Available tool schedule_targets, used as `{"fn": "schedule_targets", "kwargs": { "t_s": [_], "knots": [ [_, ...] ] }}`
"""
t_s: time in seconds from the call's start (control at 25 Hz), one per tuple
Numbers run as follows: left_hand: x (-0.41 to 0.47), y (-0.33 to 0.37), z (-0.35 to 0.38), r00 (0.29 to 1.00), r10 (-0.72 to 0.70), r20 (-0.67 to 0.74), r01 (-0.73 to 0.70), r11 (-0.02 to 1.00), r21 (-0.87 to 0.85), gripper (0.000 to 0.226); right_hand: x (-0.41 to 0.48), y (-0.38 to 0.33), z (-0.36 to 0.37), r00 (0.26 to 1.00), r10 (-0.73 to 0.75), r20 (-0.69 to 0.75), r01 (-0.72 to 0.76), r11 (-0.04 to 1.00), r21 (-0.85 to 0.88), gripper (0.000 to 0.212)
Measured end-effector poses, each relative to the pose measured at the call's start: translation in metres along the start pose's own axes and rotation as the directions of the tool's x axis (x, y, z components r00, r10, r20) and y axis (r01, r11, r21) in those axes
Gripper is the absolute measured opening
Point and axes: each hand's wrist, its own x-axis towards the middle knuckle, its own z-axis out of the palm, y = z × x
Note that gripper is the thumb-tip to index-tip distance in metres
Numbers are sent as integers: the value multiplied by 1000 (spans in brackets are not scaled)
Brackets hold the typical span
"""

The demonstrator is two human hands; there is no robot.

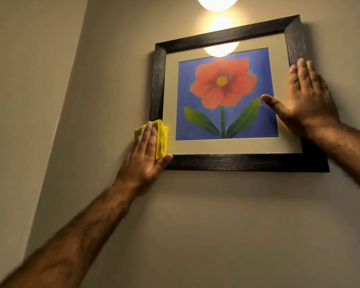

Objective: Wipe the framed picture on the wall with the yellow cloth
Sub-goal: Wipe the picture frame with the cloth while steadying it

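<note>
The left forearm comes in nearest the camera from 7 o'clock, and its left hand lies flat, its grip pressed down on the folded yellow cloth, fingers on top and thumb hooked under the cloth's lower edge. The cloth sits on the lower-left corner of the framed picture, covering the dark wooden frame there and lapping onto the cream mat. The picture, a red flower with green leaves on blue, hangs on the beige wall at about 1 o'clock, with a lit wall lamp above it at 12 o'clock mirrored in the glass. The right hand rests open at 3 o'clock, fingers spread along the right side of the frame, thumb on the glass, holding nothing and apparently steadying the picture. The wiping step looks under way at the corner. Next, the cloth probably needs to travel along the frame and across the glass with even pressure, while the right hand keeps the picture from swinging on its hanger.
</note>
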Motion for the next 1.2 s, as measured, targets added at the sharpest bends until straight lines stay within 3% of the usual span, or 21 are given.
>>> {"fn": "schedule_targets", "kwargs": {
  "t_s": [0.36, 0.68, 0.76, 0.92, 1.2],
  "knots": [
    [180, 4, -55, 994, -109, 4, 109, 994, 23, 95, 2, 4, 3, 1000, -5, -18, 5, 1000, -10, 113],
    [95, 6, -21, 996, -57, -65, 55, 998, -23, 93, 0, 3, 3, 1000, -4, -8, 4, 1000, -7, 114],
    [81, 7, -23, 997, -63, -46, 60, 996, -58, 82, 0, 3, 3, 1000, -10, -8, 10, 1000, -5, 115],
    [93, -1, -60, 995, 65, -74, -65, 998, 5, 50, 2, 6, 7, 999, -21, -33, 21, 1000, 2, 115],
    [123, 3, -91, 944, -298, -140, 258, 934, -248, 28, 3, 9, 12, 997, -33, -74, 34, 999, 11, 115]
  ]
}}
